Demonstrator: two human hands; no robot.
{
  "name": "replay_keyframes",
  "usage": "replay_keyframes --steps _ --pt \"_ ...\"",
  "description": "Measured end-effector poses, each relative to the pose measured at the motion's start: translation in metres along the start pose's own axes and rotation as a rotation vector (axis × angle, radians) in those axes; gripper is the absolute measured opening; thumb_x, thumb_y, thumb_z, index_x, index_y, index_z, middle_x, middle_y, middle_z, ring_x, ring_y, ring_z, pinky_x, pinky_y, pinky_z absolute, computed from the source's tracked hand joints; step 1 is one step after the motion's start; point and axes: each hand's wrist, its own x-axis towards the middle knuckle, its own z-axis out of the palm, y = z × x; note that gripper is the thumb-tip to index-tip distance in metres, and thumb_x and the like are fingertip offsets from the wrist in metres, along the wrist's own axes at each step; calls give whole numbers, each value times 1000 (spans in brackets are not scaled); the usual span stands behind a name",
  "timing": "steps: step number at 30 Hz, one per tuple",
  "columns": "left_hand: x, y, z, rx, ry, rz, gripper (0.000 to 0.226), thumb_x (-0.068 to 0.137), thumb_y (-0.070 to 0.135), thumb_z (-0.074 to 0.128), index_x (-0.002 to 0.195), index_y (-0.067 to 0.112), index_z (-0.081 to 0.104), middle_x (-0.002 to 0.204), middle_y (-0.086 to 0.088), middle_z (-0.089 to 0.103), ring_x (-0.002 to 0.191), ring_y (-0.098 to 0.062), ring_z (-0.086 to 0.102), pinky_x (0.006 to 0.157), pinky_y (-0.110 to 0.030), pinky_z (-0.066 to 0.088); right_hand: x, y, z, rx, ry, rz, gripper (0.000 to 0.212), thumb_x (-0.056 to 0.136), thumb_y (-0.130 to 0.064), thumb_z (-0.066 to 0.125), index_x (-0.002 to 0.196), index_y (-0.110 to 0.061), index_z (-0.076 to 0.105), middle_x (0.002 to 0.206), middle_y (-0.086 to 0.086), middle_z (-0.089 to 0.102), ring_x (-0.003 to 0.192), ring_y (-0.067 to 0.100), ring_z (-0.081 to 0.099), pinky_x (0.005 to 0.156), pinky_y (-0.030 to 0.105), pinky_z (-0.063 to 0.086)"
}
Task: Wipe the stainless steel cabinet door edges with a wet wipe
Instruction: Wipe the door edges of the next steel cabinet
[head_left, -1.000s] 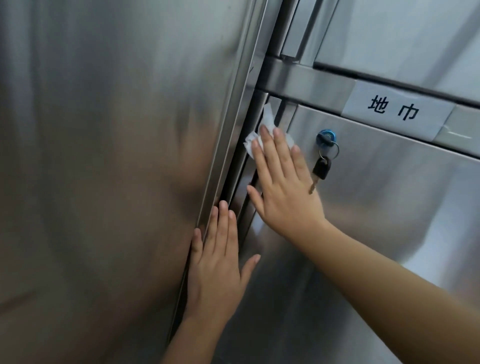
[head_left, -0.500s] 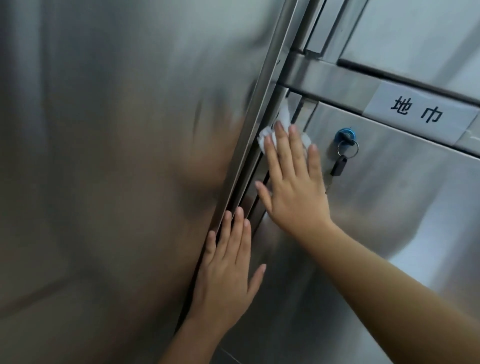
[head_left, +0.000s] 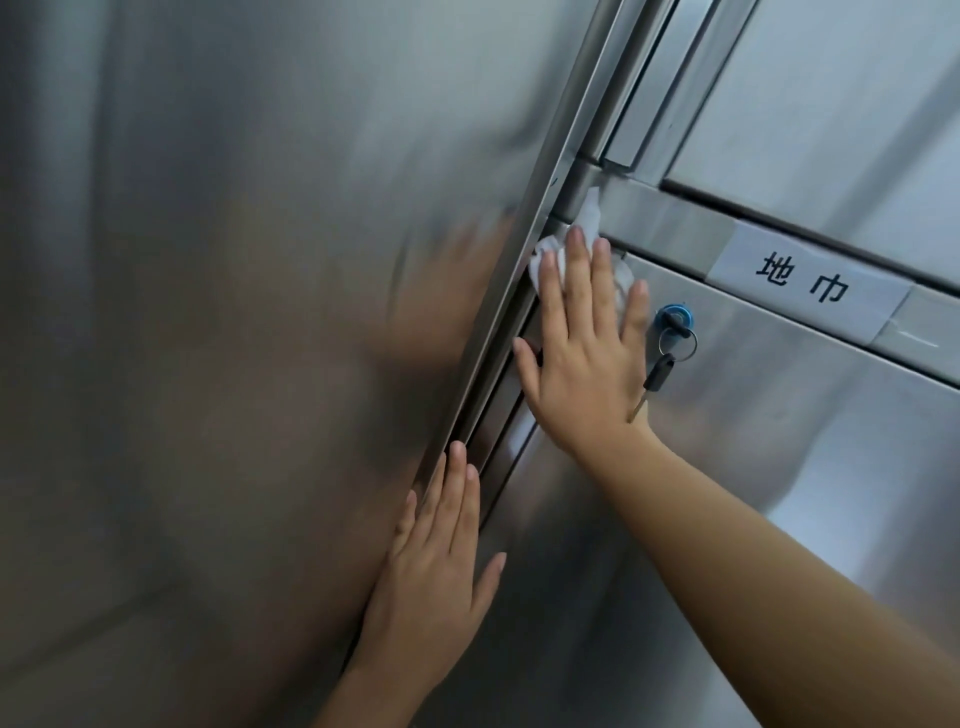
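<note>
My left hand (head_left: 431, 571), lower middle of frame, lies flat with fingers straight and together and grips nothing. It sits on the vertical seam, with its fingertips on the edge strips (head_left: 493, 415) between the big left door (head_left: 234, 312) and the lower right door (head_left: 779, 493).

My right arm comes in from the lower right. My right hand (head_left: 587, 358), just above center, is also flat, with fingers straight and slightly spread. It presses the wet wipe (head_left: 589, 215) against the steel rather than curling round it.

The wipe is white, crumpled and thin. It is mostly covered by my fingers, with bits showing left of the index finger, between the fingers, and as a tail sticking up past the fingertips. It sits at the top left corner of the lower right door, where that door's edge meets the horizontal rail (head_left: 670, 221) and the vertical strips.

The steel is brushed grey throughout. The left door shows a blurry reflection of my hand.

Just right of my right hand is a blue lock (head_left: 674, 318) with a black-headed key (head_left: 657, 374) hanging from a ring.

Further right, a white label (head_left: 805, 283) on the rail reads 地巾.

In the upper right is another compartment door (head_left: 831, 104). Both compartments are closed, so their contents are hidden.
</note>
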Motion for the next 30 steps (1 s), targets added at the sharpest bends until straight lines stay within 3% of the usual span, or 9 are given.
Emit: replay_keyframes --steps 3,6,11,16,22,27,30 --pt "1 -3 1 -18 -1 13 65 88 43 33 135 -1 32 144 -18 34 144 -16 -3 113 -30 3 1 -2 2 -53 -7 15 71 94 -48 24 148 -6 6 154 16 9 142 32 8 111 56 1" --pt "1 -3 1 -27 -23 11 61 98 45 13 135 0 31 145 -17 32 144 -16 -3 113 -30 3 -11 -3 6 -33 -27 -19 73 95 -49 19 147 -5 -5 153 17 -6 141 33 -7 107 54 -11" --pt "0 -5 5 41 -36 11 66 98 44 7 141 -4 25 153 -15 18 144 -18 -2 114 -33 0 -54 -11 9 -41 -52 -187 71 92 -50 29 147 -6 14 153 15 6 141 32 8 109 54 4" --pt "0 -3 6 52 -29 7 67 98 44 8 136 -3 36 146 -18 30 144 -19 -1 114 -34 1 -55 -5 7 -55 -47 -209 70 93 -49 29 147 -8 12 153 12 7 142 30 9 109 53 6" --pt "-2 -4 8 116 -16 12 64 99 43 8 138 -3 28 147 -19 28 144 -20 -1 114 -36 -2 -7 6 0 100 -57 -83 69 94 -43 25 146 -9 -6 152 12 -9 142 34 -2 107 54 -14" --pt "-7 -5 9 164 -9 35 66 98 43 11 138 -4 35 146 -19 29 144 -22 0 115 -38 -4 -10 2 2 -7 -28 -52 72 94 -48 23 148 -8 -2 156 15 2 143 33 3 111 57 -4" --pt "-14 -7 12 214 -16 45 66 94 45 23 136 -4 35 146 -19 29 143 -22 -1 114 -38 -4 -16 1 4 -49 -19 -77 74 94 -51 24 148 -7 1 156 15 5 143 33 6 109 59 7"
